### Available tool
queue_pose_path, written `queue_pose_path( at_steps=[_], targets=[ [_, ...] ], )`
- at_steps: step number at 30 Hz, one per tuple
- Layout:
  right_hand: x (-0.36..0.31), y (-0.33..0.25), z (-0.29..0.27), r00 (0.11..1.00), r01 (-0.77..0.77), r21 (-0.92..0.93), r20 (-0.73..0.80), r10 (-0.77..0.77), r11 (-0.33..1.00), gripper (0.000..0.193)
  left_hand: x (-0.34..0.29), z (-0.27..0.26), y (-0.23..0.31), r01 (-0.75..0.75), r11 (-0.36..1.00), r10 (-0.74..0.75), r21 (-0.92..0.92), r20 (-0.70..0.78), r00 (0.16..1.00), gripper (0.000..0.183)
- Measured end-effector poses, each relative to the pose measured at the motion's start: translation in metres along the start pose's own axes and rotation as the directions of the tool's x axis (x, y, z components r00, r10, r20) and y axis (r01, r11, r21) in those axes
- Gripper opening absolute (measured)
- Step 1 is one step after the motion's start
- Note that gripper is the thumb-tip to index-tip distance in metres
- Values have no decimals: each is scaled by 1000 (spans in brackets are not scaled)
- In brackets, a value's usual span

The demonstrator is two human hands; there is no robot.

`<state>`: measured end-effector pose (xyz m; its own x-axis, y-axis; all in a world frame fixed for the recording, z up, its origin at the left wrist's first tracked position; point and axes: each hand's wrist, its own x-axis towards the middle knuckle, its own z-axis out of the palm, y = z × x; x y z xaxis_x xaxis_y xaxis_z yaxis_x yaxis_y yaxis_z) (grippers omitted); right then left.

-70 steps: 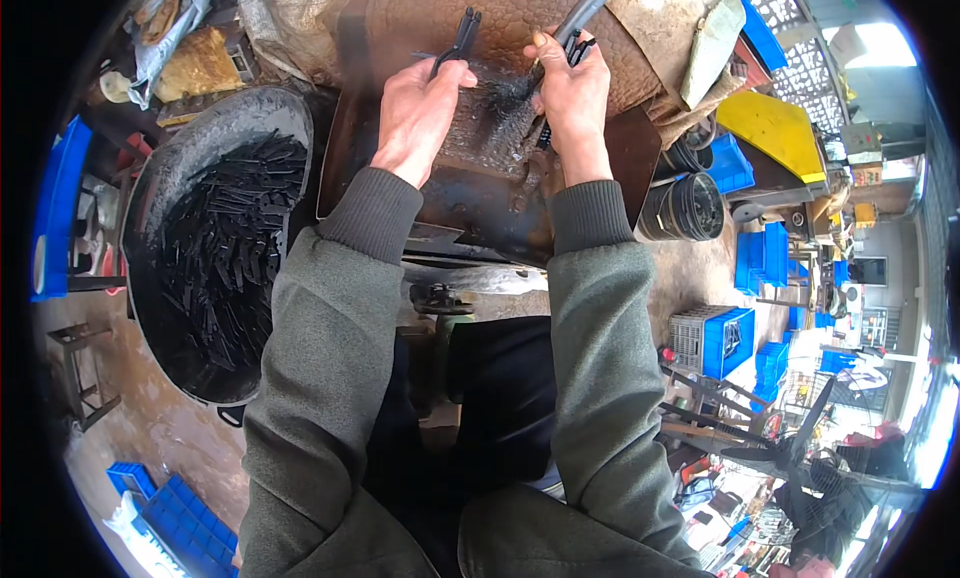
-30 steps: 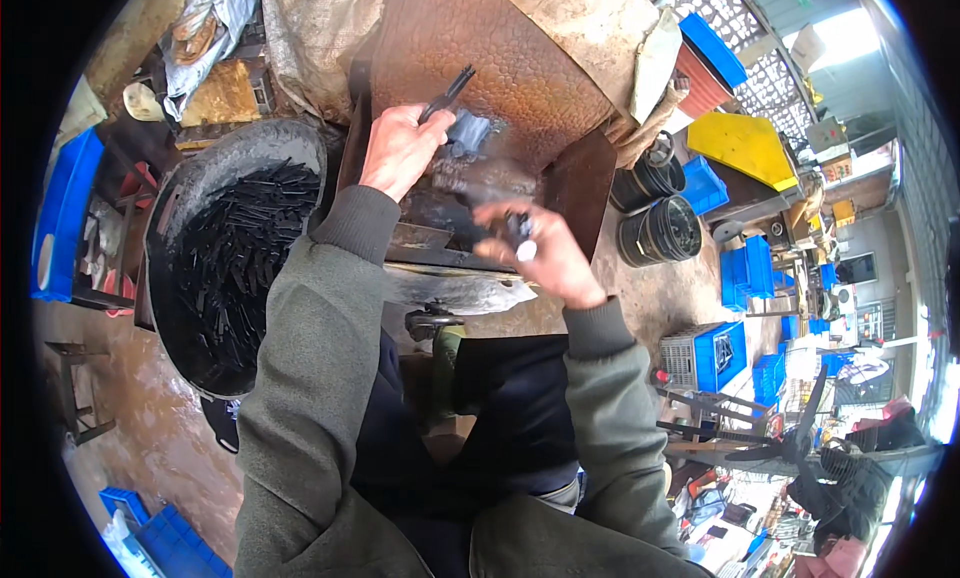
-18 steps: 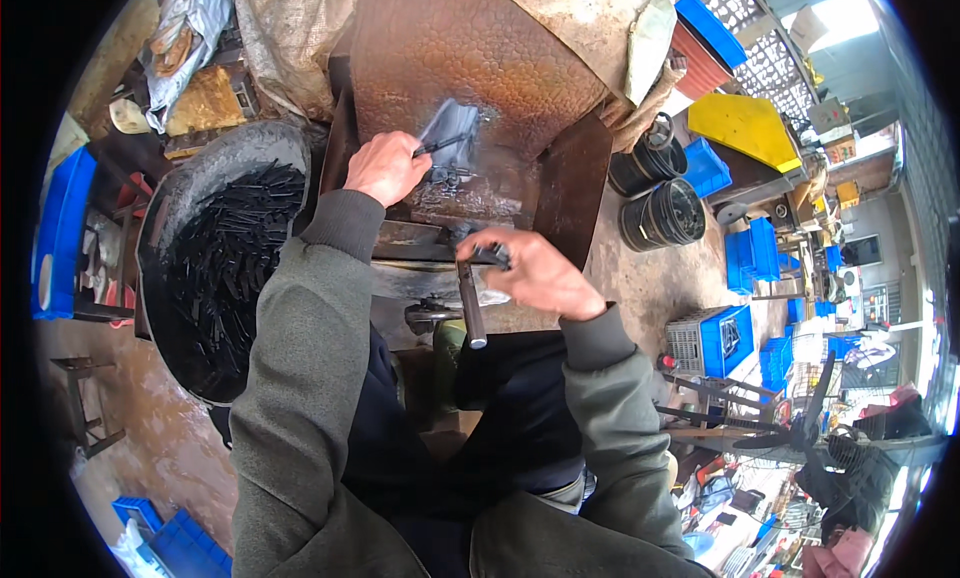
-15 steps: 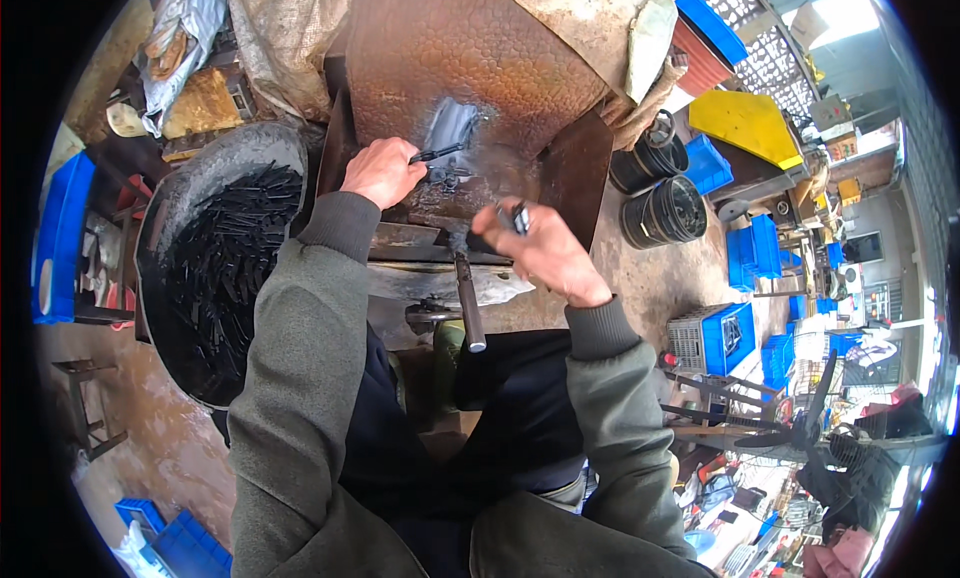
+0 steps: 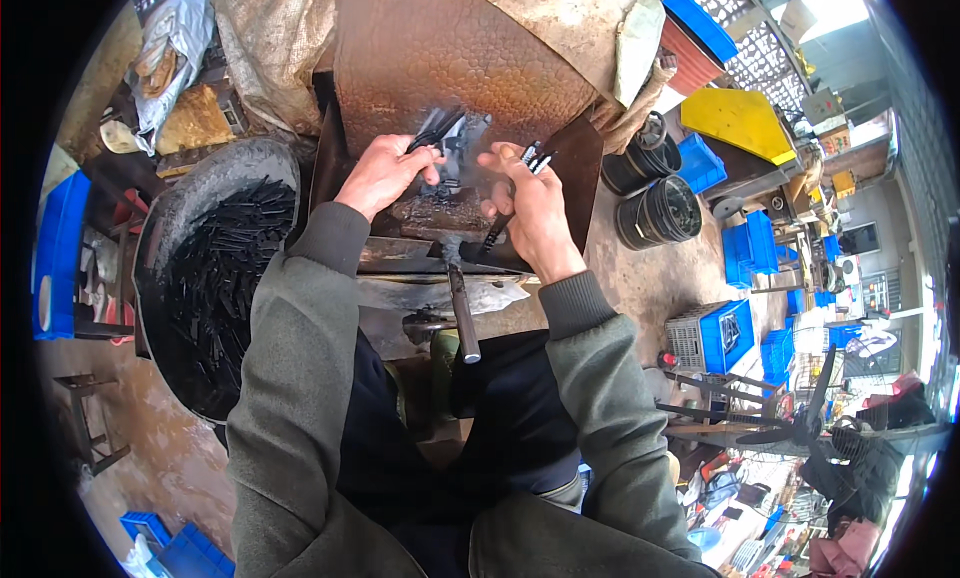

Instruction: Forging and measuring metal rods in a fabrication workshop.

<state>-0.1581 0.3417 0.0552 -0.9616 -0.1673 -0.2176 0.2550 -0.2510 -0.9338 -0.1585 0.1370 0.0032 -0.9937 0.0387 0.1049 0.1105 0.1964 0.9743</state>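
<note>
Obs, head view. L hand [image 5: 388, 175]: fingers closed round a few thin black pcs [image 5: 436, 129], which stick out past the fingertips toward the back of the trough. R hand [image 5: 538, 210]: narrow grip, thumb & index pinching small dark pcs [image 5: 534, 158] w/ shiny ends; other fingers curled. Thin dark strip [image 5: 494, 235] shows below R palm; can't tell if held or just lying there.

Both hands over brown metal trough [image 5: 568, 163], apart from each other. Grey blurred patch [image 5: 466, 141] behind/betw. them, w/ haze; can't ID. Dark rod [image 5: 464, 318] lies across trough's near edge, lower end overhanging, neither hand on it.

Grey tub [image 5: 243, 161] L of trough holds big heap of loose black strips [image 5: 228, 273], jumbled, no order. Black bucket [image 5: 658, 216] stands R of trough, contents unclear.

Progress (my judgement): mid-handling, approx. this handful only; pcs in both hands, none set down from them yet. Heap suggests a large batch, but can't tell whether those strips are finished or waiting, so total done vs. left = unknown.
</note>
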Motion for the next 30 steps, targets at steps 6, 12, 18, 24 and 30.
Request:
queue_pose_path(
  at_steps=[6,12,18,24,30],
  targets=[
    [-4,5,14,990,141,-28,26,-140,990,16,-18,11,46,255,925,-222,-281,145,964,27],
    [-4,3,5,985,168,-78,-24,-170,983,13,-15,7,33,225,914,-238,-338,2,971,28],
    [-6,3,-3,990,139,-73,1,-140,988,16,7,-17,-33,345,932,-347,-108,-1,938,25],
    [-11,-5,-10,993,119,-74,-5,-120,990,19,8,-14,-59,-37,934,-15,356,143,990,18],
    [-7,-10,-17,996,83,13,-29,-83,996,22,7,-9,-53,-172,948,134,266,156,979,20]
  ],
)
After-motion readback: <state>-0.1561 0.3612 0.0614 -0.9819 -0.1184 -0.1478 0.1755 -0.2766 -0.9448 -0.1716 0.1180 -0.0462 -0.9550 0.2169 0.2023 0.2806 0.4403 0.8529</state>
